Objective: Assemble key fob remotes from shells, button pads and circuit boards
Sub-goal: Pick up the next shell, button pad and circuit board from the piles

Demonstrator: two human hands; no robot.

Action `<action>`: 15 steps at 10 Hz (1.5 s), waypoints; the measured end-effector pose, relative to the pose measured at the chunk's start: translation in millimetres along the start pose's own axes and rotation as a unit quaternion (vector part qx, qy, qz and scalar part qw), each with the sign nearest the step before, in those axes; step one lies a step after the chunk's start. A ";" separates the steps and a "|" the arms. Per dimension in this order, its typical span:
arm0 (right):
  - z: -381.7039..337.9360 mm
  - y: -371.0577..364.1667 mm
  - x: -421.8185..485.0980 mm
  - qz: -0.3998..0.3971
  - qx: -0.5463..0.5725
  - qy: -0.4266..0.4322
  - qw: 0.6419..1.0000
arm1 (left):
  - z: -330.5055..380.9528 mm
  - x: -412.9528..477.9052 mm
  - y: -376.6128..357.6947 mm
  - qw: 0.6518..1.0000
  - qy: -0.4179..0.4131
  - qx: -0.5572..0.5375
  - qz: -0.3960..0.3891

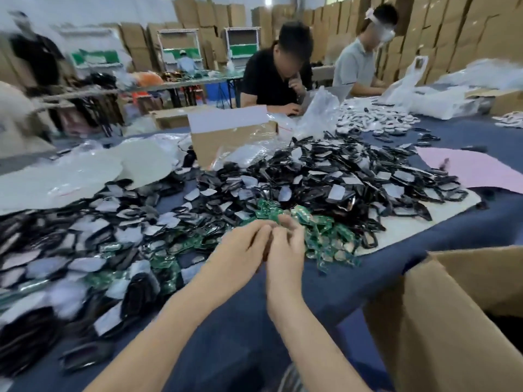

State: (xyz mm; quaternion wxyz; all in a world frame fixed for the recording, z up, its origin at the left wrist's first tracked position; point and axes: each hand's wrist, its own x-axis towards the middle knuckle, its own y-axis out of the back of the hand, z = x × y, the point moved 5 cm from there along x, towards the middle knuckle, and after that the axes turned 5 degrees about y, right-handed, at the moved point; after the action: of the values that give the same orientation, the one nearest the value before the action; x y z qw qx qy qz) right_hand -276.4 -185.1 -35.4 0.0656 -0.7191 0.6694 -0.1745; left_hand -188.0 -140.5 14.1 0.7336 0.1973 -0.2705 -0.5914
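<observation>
Circuit boards [322,233], green ones, lay in a loose heap just past the fingertips, and both hands were right there above them! The left hand [240,244] and right hand [285,247] were pushed together, fingers meeting, with a dark sliver showing between the palms. It was too blurred to say what it was, or whether either hand truly gripped it.

All around sat black shells [339,176], a great mound of them beyond the boards, many showing pale inserts. More shells spread off to the left [70,236], smeared by blur. An open cardboard box [452,321] stood at the near right, its flap crowding the right forearm's side. A second carton [226,137] rose behind the mound, with clear plastic bags [319,114] slumped against it. A pink sheet [475,171] lay to the far right and white foam sheets [85,171] to the left.

Underneath it all ran a blue table cloth [325,284]. Across the table sat a person in a black shirt [268,80] and another in a grey shirt [356,66], with stacked brown cartons [452,29] walling the room behind.
</observation>
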 end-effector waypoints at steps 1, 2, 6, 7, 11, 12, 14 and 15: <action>19.2 -52.0 -12.8 -0.053 -0.030 -0.015 0.998 | -54.3 -30.7 48.7 0.994 0.055 0.076 0.064; 32.3 -81.7 -13.2 -0.074 -0.061 0.012 0.995 | -91.9 -58.8 88.3 0.982 0.101 0.103 0.121; 39.8 -115.8 15.9 -0.099 -0.196 0.094 0.971 | -143.7 -57.6 138.3 0.955 0.148 0.196 0.167; 39.7 -117.7 12.8 -0.129 -0.236 0.130 0.954 | -148.3 -45.8 150.3 0.942 0.153 0.216 0.206; 47.6 -161.1 16.0 -0.262 -0.380 0.202 0.864 | -159.9 -55.8 174.9 0.912 0.125 0.214 0.327; 45.7 -192.4 20.3 -0.289 -0.390 0.203 0.851 | -158.7 -56.5 177.6 0.909 0.123 0.218 0.333; 40.3 -291.4 9.6 -0.366 -0.342 0.200 0.842 | -158.3 -58.8 181.1 0.903 0.112 0.223 0.349; 48.1 -317.2 4.2 -0.373 -0.309 0.188 0.855 | -161.3 -63.1 186.4 0.895 0.116 0.232 0.362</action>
State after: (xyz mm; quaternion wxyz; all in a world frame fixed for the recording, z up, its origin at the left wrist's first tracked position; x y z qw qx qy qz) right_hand 38.2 -165.8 24.6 -0.3569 -0.8516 0.3701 -0.1022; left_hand 45.8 -42.4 -7.7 0.8563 0.3180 -0.3657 -0.1784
